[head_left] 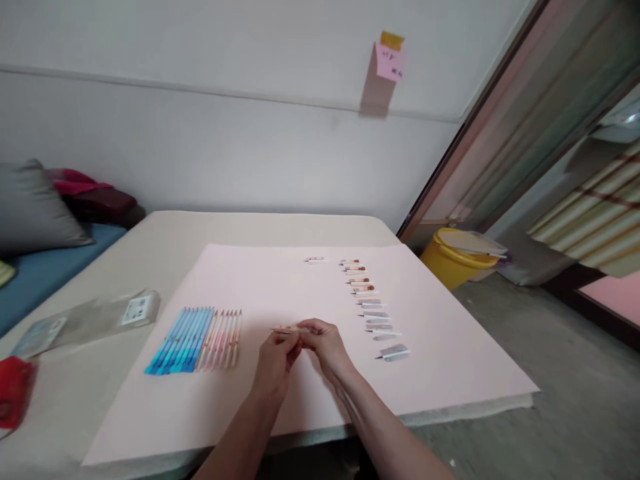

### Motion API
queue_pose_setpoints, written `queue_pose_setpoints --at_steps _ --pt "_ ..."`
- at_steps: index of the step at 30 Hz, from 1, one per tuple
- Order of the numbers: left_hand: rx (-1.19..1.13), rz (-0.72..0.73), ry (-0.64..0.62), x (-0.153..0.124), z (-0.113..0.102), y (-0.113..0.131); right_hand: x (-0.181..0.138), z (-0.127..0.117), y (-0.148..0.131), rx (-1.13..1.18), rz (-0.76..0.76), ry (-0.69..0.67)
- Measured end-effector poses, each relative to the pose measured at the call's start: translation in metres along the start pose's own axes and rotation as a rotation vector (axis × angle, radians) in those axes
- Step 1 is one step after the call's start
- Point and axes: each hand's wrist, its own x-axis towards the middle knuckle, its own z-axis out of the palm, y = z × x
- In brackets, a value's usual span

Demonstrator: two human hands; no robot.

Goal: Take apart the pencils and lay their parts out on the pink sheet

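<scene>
Both my hands meet over the front middle of the pink sheet, fingers closed in a pinch. My left hand (278, 355) grips a slim pinkish pen (281, 329), its pointed end to the left. My right hand (324, 341) pinches the pen's other end, where my fingers partly hide it. To the left lie a row of blue pens (183, 340) and, right beside it, a row of cream and pink pens (220, 340). On the right, several thin white refill-like sticks (395, 333) with dark tips lie in a column, near small grey or brown patterned pieces (394, 352).
The pink sheet (280, 280) covers much of the pale table (250, 227). A clear plastic packet (115, 313) and a red object (15, 390) lie at the left. A yellow bin (445, 263) stands beyond the right edge. A grey cushion (40, 210) rests at far left.
</scene>
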Motion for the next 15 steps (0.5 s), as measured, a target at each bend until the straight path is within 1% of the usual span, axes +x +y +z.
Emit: queue_pose_setpoints --at_steps 4,7,8,10,13,15 --pt "-0.020 0.006 -0.014 0.003 0.000 0.001 0.008 -0.001 -0.001 0.029 0.052 -0.023" --pt "-0.015 -0.028 0.044 0.004 0.001 0.002 0.026 -0.011 -0.012 -0.001 0.063 0.028" --pt "-0.010 -0.049 0.070 0.004 0.001 0.003 0.035 -0.017 -0.018 -0.031 0.064 0.066" --pt "-0.002 -0.085 0.096 0.003 0.002 0.006 0.059 -0.033 -0.030 -0.056 0.059 0.093" --pt "0.001 -0.116 0.079 0.001 0.001 0.011 0.101 -0.057 -0.048 -0.098 0.055 0.131" --pt "0.008 -0.133 0.073 0.000 0.000 0.013 0.127 -0.069 -0.055 -0.134 0.039 0.151"
